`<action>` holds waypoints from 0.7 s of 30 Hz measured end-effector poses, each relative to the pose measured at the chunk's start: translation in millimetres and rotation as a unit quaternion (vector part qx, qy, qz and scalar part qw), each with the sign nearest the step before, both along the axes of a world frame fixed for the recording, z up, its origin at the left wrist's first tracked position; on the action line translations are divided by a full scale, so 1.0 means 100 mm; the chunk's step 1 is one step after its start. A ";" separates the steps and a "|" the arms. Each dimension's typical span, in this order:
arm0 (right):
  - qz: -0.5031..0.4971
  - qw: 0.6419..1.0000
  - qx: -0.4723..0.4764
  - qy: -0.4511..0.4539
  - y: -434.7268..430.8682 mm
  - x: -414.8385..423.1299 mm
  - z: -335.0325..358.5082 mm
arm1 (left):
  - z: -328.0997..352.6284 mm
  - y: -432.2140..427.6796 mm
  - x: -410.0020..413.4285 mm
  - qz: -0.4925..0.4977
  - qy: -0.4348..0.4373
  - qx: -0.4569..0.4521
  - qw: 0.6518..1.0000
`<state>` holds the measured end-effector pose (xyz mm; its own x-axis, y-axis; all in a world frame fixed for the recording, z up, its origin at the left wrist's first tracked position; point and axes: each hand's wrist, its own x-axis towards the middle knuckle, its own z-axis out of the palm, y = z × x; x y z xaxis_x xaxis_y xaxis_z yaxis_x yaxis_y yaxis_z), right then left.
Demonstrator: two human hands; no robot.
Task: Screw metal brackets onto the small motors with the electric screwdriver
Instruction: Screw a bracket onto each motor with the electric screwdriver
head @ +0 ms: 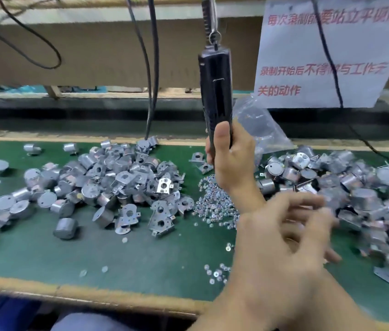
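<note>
The right hand point(230, 161) is raised and grips the lower end of the screwdriver point(215, 91). Its thumb lies upright along the near side and its fingers point(209, 152) wrap round from behind to the left. Its forearm slopes down to the right and passes behind the left hand point(282, 237). The left hand is blurred, back up, with spread, loosely bent fingers pointing right. Whether it holds anything cannot be told. Its forearm rises from the bottom edge

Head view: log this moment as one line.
right hand grips hanging black electric screwdriver | left hand blurred over pile of small silver motors | left grasp unclear
</note>
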<state>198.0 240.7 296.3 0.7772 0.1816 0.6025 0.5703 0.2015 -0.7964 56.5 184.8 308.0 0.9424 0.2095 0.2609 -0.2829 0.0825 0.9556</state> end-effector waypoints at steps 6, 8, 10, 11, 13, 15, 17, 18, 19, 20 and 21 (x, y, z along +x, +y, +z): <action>0.179 0.981 0.018 0.073 0.04 -0.12 0.06 | -0.48 1.19 -0.45 0.380 -0.032 0.305 0.873; 0.213 0.973 0.021 0.090 0.05 -0.17 0.08 | -0.59 1.52 -0.55 0.462 0.049 0.347 0.815; 0.232 0.967 0.023 0.102 0.07 -0.22 0.07 | -0.69 1.77 -0.59 0.499 0.107 0.404 0.759; 0.241 0.964 0.024 0.106 0.09 -0.24 0.06 | -0.73 1.87 -0.60 0.504 0.127 0.434 0.736; 0.254 0.960 0.018 0.113 0.13 -0.28 0.05 | -0.76 2.04 -0.61 0.509 0.160 0.467 0.706; 0.261 0.958 0.008 0.118 0.15 -0.30 0.04 | -0.78 2.14 -0.64 0.499 0.197 0.468 0.702; 0.277 0.952 0.002 0.127 0.16 -0.30 0.02 | -0.80 2.18 -0.66 0.478 0.213 0.461 0.717; 0.290 0.948 0.001 0.134 0.16 -0.30 0.01 | -0.81 2.19 -0.67 0.469 0.212 0.462 0.722; 0.304 0.942 -0.001 0.142 0.16 -0.29 -0.01 | -0.82 2.19 -0.68 0.464 0.210 0.465 0.724; 0.318 0.936 -0.004 0.151 0.15 -0.27 -0.02 | -0.82 2.20 -0.68 0.462 0.207 0.468 0.724; 0.329 0.931 -0.010 0.158 0.13 -0.26 -0.03 | -0.82 2.21 -0.67 0.462 0.205 0.467 0.726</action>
